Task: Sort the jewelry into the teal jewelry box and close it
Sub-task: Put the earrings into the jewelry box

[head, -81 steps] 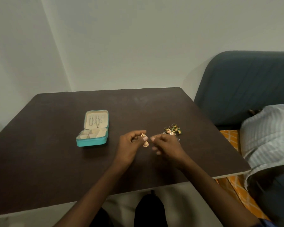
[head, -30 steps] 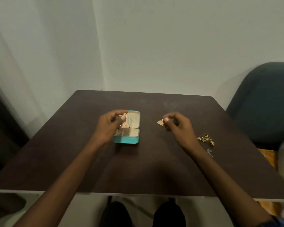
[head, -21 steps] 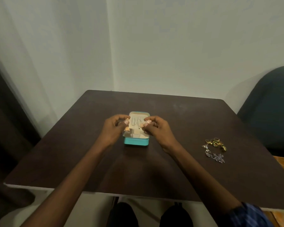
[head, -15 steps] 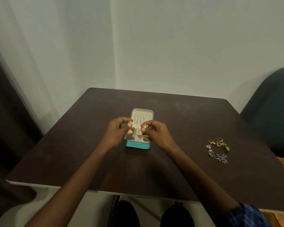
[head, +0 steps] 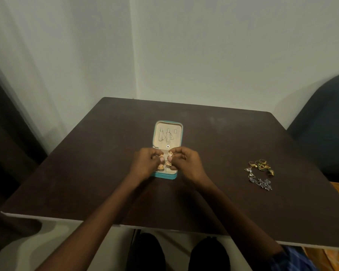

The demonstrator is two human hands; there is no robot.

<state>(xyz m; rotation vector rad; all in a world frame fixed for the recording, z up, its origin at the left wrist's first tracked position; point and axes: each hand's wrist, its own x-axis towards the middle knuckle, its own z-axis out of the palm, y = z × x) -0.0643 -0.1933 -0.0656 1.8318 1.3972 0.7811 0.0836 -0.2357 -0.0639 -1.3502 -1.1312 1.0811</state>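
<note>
Two gold bell-shaped drop earrings hang over the near half of the open teal jewelry box, one from each hand. The left hand pinches the left gold bell-shaped earring between thumb and forefinger, its other fingers curled in. The right hand pinches the right gold bell-shaped earring the same way, by its flat gold top piece. Both hands sit knuckle to knuckle, nearly touching, and cover most of the box's near tray, so which compartment lies under each earring cannot be told. Just beyond the fingertips the cream-lined lid lies open and flat, with thin silver chains fastened to its lining. Well out to the side of the right hand, on the dark brown table, lies a loose heap of gold and green rings, and just nearer than it a cluster of dark silver earrings. Further out past the right hand stands a dark blue chair.
</note>
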